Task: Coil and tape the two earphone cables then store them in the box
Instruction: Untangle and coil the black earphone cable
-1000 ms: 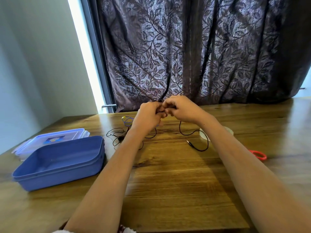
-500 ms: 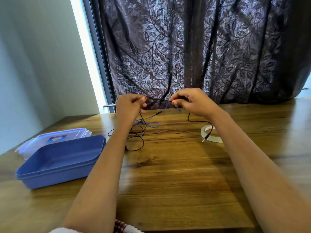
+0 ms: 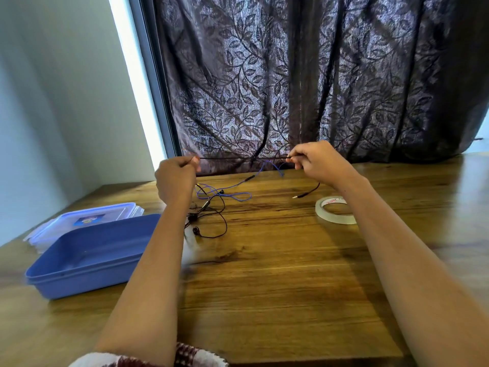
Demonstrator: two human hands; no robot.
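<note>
Both forearms reach forward over the worktop (image 3: 264,274). The left hand (image 3: 176,178) and right hand (image 3: 317,161), raised level, each pinch the black earphone cable (image 3: 243,157), taut between them; its plug (image 3: 297,197) hangs below the right hand. The blue earphone cable (image 3: 232,197) lies loose beneath the hands. Red print on the tape roll (image 3: 334,210) by the right forearm is illegible. The box (image 3: 87,255) sits left of the left forearm. The hands are farther apart than previously.

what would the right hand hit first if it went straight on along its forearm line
Probably the curtain just beyond the right hand, which pinches the black cable; nothing else shows between, though depth is unclear.
</note>
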